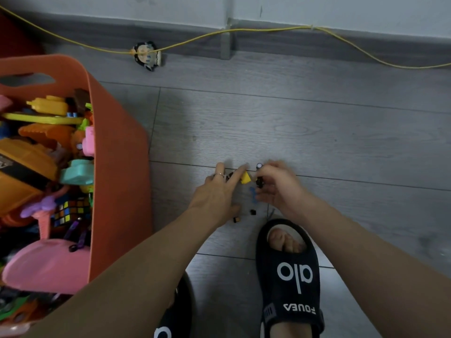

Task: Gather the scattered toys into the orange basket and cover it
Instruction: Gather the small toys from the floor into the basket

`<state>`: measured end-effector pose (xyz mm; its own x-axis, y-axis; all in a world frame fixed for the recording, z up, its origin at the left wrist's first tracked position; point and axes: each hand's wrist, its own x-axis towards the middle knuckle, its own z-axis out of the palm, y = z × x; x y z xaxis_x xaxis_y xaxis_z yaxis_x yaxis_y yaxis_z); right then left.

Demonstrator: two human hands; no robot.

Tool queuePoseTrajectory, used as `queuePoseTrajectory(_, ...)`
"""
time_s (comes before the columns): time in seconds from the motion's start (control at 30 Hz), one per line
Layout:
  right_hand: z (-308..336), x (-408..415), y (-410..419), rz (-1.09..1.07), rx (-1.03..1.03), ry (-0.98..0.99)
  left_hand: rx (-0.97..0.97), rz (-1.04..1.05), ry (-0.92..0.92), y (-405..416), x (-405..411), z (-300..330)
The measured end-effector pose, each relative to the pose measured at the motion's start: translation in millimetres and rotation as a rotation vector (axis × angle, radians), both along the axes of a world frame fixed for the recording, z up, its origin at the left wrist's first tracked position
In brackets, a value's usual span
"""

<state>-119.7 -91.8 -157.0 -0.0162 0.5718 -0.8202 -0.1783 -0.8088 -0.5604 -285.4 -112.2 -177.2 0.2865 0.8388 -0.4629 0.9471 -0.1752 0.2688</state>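
Observation:
The orange basket (117, 152) stands on the floor at the left, packed with many colourful toys. Small toy pieces lie on the grey floor in front of me: a yellow piece (246, 178), a blue piece (253, 194), a small black piece (253, 212) and a black-and-yellow bit (236, 219). My left hand (217, 191) reaches over them with fingers spread, fingertips at the yellow piece. My right hand (278, 185) pinches a small black wheeled piece (259, 182). A small doll-head figure (146, 55) lies far off by the wall.
A yellow cable (244, 29) runs along the skirting board at the far side. My foot in a dark slipper (290, 272) stands just behind the pieces, with another slipper (174, 315) at the bottom edge. Grey plank floor (317, 132) stretches to the right.

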Motion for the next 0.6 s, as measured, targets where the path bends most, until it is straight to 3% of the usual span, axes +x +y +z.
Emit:
queuePoseTrajectory(0.17,12,13,1,-0.041,-0.038,0.332,0.001,0.014,0.017,8,7,-3)
queuePoseTrajectory(0.37,19,18,6,-0.041,-0.039,0.549,0.009,-0.036,0.028,12,4,-6)
queuePoseTrajectory(0.5,23,15,14,-0.083,-0.017,0.576,0.019,-0.020,-0.023,14,-5,-8)
queuePoseTrajectory(0.6,20,13,18,-0.112,-0.051,0.444,0.040,0.003,-0.054,14,-10,-7)
